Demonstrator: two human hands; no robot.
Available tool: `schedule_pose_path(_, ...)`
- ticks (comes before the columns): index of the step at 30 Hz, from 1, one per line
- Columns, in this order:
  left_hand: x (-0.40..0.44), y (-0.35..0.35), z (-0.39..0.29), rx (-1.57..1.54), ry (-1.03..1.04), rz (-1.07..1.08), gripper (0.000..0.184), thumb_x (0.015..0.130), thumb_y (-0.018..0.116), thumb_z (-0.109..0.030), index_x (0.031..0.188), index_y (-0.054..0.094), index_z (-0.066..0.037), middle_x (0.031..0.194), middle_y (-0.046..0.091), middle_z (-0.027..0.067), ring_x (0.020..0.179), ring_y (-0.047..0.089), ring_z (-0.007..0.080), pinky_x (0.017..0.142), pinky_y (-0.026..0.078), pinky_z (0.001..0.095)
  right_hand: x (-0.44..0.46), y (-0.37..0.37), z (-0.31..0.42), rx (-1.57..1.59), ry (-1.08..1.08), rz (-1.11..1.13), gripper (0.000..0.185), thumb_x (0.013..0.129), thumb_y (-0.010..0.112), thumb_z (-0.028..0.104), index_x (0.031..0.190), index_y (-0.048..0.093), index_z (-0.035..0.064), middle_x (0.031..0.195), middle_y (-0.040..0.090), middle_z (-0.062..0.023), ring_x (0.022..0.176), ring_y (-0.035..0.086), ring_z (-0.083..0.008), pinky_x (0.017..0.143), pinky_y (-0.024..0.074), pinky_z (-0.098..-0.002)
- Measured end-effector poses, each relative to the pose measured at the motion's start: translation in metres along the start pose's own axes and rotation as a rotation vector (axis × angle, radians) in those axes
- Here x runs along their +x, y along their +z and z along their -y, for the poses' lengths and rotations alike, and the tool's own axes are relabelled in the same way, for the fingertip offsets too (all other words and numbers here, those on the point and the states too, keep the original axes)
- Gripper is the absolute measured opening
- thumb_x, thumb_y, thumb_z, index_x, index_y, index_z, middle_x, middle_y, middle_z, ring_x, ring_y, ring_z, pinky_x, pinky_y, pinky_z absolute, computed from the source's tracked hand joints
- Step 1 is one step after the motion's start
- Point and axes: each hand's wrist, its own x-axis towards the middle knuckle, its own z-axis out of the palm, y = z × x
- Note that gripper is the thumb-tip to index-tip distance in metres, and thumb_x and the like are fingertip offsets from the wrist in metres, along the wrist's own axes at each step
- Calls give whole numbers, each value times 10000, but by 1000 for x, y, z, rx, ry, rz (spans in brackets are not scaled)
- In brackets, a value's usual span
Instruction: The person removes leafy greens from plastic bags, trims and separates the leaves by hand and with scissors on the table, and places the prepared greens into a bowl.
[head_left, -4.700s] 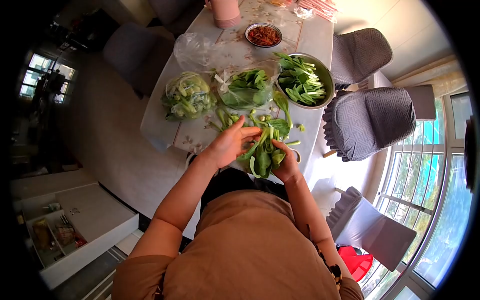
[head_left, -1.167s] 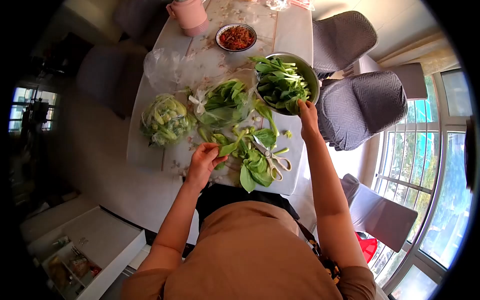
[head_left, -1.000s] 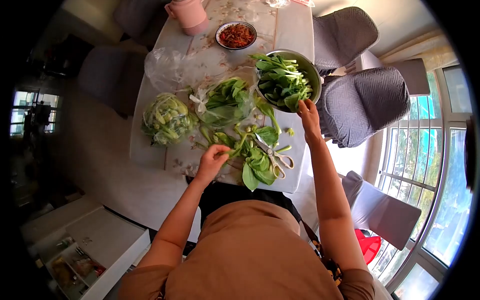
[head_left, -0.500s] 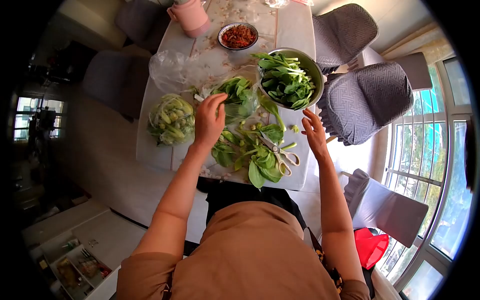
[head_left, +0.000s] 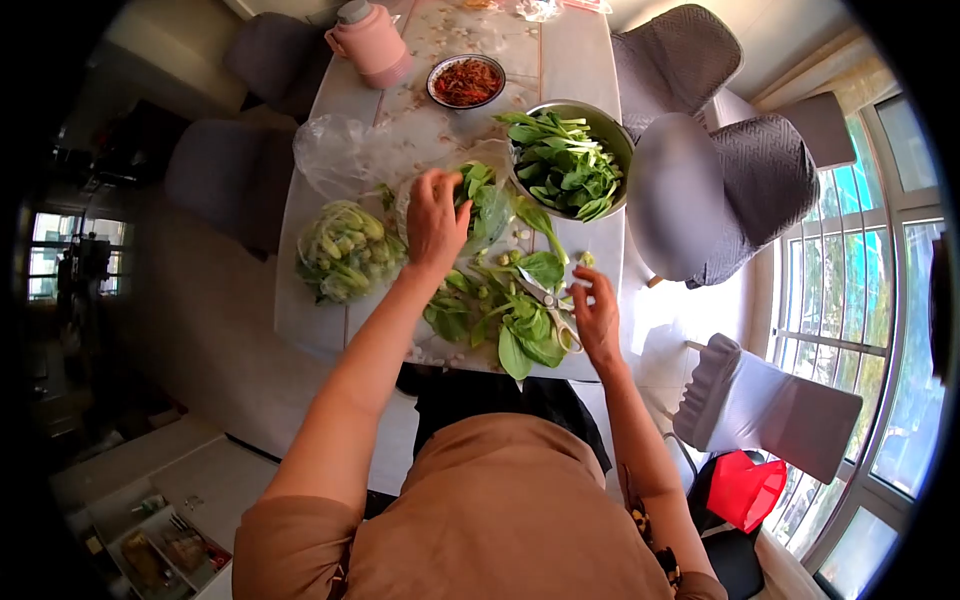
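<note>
My left hand (head_left: 437, 225) is over the near left side of an open clear plastic bag of leafy greens (head_left: 483, 205). Its fingers are apart and slightly bent, and whether they touch the leaves is hard to see. My right hand (head_left: 597, 315) hovers at the right edge of the table with loosely curled, parted fingers and nothing in it. Beside it, white-handled scissors (head_left: 563, 325) lie on loose bok choy leaves (head_left: 522, 335). A metal bowl (head_left: 622, 145) filled with bok choy (head_left: 570, 170) stands beyond my right hand. Trimmed stem ends (head_left: 503, 258) are scattered between.
A tied bag of green vegetables (head_left: 348, 250) sits at the table's left. Further back are a crumpled plastic bag (head_left: 335, 150), a dish of reddish food (head_left: 467, 82) and a pink thermos jug (head_left: 372, 45). Covered chairs (head_left: 755, 190) stand along the right side.
My left hand has shifted right over the bagged greens. My right hand has come down and left, away from the bowl toward the scissors. The view has shifted slightly.
</note>
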Motion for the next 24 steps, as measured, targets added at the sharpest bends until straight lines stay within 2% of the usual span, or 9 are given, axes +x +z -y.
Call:
schedule_pose_path(3, 15, 32, 17, -11, -29, 90, 252, 878, 757, -208, 1056, 687, -45, 1124, 632, 125, 969, 637, 329, 767, 543, 450, -35, 2, -8, -102, 36, 3, 219, 927, 622, 53, 1144, 626, 26, 1099, 649, -170, 891, 683, -310, 755, 558, -400)
schedule_pose_path(6, 22, 43, 30, -1, -291, 458, 310, 890, 749, -274, 1092, 686, -47, 1055, 685, 137, 904, 665, 332, 755, 548, 456, -57, -4, -21, -392, -36, 18, 220, 896, 643, 55, 1116, 638, 42, 1060, 636, -164, 924, 646, -357, 812, 531, -450)
schedule_pose_path(7, 25, 40, 31, -20, -277, 309, 322, 901, 729, -300, 1093, 683, -45, 962, 706, 140, 835, 672, 340, 729, 542, 454, -63, -6, -18, -470, -126, -19, 253, 844, 654, 31, 1095, 639, 52, 1057, 620, -165, 973, 601, -388, 851, 505, -475)
schedule_pose_path(11, 30, 4, 43, -242, -348, 233, 351, 933, 702, -312, 1117, 657, -17, 984, 682, 153, 812, 661, 339, 705, 516, 462, -74, -10, -32, -639, -166, 13, 288, 806, 637, 11, 1091, 631, 50, 1116, 610, -171, 1013, 585, -383, 851, 510, -468)
schedule_pose_path(14, 13, -35, 50, -313, -449, 137, 279, 965, 693, -222, 1120, 644, 4, 943, 693, 106, 874, 667, 198, 686, 533, 385, -74, -7, -40, -729, -195, 58, 292, 803, 622, 24, 1093, 636, 56, 1138, 610, -166, 1022, 584, -367, 848, 511, -466)
schedule_pose_path(17, -9, -82, 42, -509, -404, -67, 238, 985, 665, -163, 1150, 614, 2, 998, 678, 85, 918, 653, 149, 709, 573, 342, -72, -5, -43, -836, -219, 99, 288, 813, 618, 50, 1099, 646, 64, 1152, 614, -154, 1031, 586, -351, 847, 510, -459)
schedule_pose_path(20, -37, -113, 33, -1078, -676, -161, 209, 986, 639, -82, 1165, 579, 7, 1068, 659, 86, 916, 663, 195, 806, 608, 388, -68, -2, -55, -883, -242, 130, 277, 817, 616, 58, 1092, 650, 68, 1155, 616, -147, 1039, 585, -343, 847, 509, -451)
schedule_pose_path(21, -51, -120, 37, -1110, -775, -142, 251, 1001, 622, -117, 1220, 545, -19, 1165, 633, 70, 994, 658, 205, 891, 614, 442, -67, -1, -58, -882, -260, 128, 271, 818, 616, 57, 1086, 649, 68, 1150, 616, -146, 1037, 584, -342, 846, 509, -450)
schedule_pose_path(24, -90, -139, 24, -1229, -1073, -128, 284, 1002, 630, -150, 1245, 537, -37, 1217, 612, 79, 1078, 632, 201, 900, 610, 452, -65, -1, -60, -877, -319, 100, 222, 825, 625, 70, 1046, 648, 74, 1119, 613, -135, 1019, 579, -336, 819, 510, -454)
